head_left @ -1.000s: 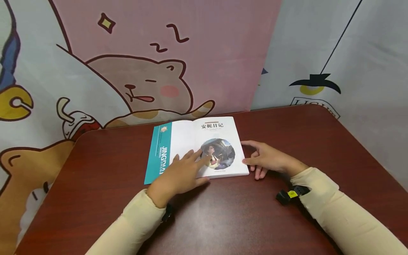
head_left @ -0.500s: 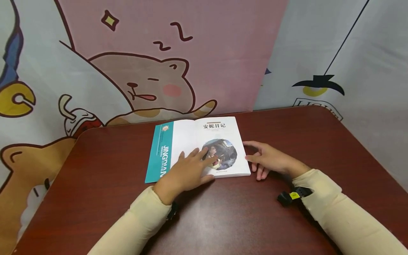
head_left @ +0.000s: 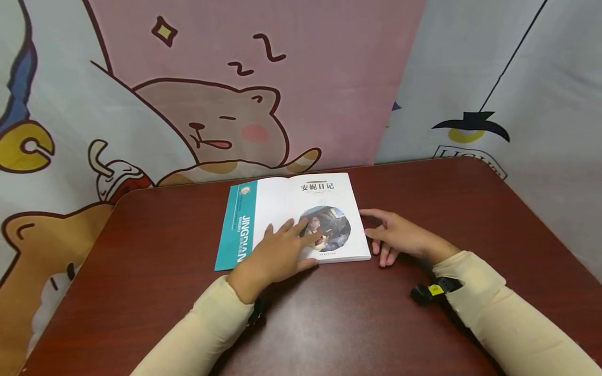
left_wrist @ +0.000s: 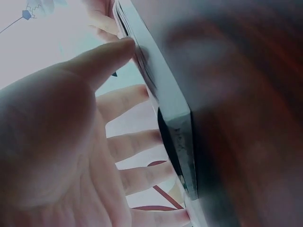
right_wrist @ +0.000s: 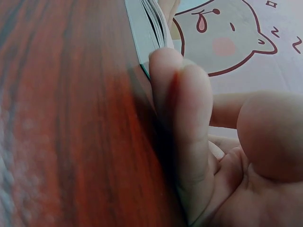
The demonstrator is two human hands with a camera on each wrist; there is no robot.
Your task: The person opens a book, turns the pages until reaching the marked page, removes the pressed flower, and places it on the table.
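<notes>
A closed book, white-covered with a teal strip along its spine and a round picture, lies flat on the dark red wooden table. My left hand rests flat on the near part of the cover, fingers straight and spread toward the picture. The left wrist view shows the left hand lying over the book's edge. My right hand lies on the table beside the book's right edge, fingers relaxed, thumb and forefinger at the edge. The right wrist view shows the right hand next to the book's page block.
A hanging cloth with a cartoon bear stands right behind the table's far edge. A small black device with a yellow tag sits at my right wrist. Bare tabletop lies left, right and in front of the book.
My left hand has slid a little to the right over the cover. The right hand and the book stay where they were.
</notes>
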